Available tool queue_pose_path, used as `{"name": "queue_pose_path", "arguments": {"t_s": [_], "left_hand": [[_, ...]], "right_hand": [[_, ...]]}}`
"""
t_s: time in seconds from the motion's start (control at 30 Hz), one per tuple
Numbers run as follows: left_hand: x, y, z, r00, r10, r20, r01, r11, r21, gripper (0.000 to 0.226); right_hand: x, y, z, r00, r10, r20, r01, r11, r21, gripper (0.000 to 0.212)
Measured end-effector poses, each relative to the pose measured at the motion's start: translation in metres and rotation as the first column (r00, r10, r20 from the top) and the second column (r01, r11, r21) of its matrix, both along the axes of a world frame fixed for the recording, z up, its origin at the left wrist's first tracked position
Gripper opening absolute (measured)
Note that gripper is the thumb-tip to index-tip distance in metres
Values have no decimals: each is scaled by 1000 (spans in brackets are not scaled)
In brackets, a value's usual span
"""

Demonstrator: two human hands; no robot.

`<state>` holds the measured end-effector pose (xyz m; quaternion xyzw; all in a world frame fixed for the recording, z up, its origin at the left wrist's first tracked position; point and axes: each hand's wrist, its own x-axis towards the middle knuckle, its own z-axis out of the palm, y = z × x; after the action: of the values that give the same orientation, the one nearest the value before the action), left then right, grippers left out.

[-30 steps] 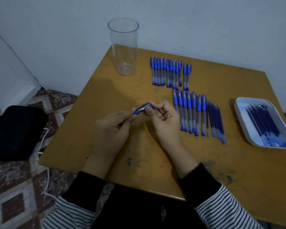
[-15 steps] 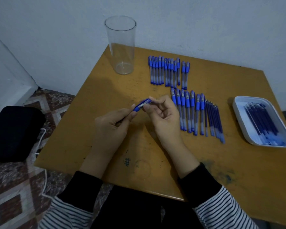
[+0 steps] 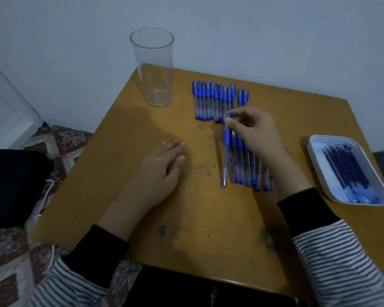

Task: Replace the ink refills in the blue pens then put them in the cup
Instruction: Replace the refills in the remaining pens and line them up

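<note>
The left hand (image 3: pixel 162 165) lies flat on the worktop (image 3: pixel 186 207), fingers loosely straight, grasping nothing. The right hand (image 3: pixel 255 131) hovers between the two rows of pens, its thumb and forefinger pinching the end of a blue pen (image 3: pixel 228 116) at the foot of the far row (image 3: pixel 208 100) and just above the near row (image 3: pixel 237 165). The clear cup (image 3: pixel 155 69) stands upright at the far left corner. Ink refills (image 3: pixel 344 167) lie in a white tray (image 3: pixel 315 142) at the right.
</note>
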<state>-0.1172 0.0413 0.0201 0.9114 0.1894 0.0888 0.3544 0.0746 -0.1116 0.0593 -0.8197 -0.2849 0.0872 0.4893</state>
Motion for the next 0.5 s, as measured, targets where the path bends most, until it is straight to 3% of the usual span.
{"name": "queue_pose_path", "arguments": {"t_s": [0.2, 0.3, 0.5], "left_hand": [[36, 0, -1, 981, -79, -179, 113, 975, 191, 60], [51, 0, -5, 981, -64, -185, 114, 955, 273, 62], [65, -3, -6, 984, -26, -174, 72, 961, 268, 62]], "right_hand": [[18, 14, -8, 999, 31, 8, -29, 987, -157, 14], [24, 16, -10, 999, 31, 31, -24, 979, -204, 17], [28, 24, -7, 986, 119, 113, -71, 930, -361, 19]]}}
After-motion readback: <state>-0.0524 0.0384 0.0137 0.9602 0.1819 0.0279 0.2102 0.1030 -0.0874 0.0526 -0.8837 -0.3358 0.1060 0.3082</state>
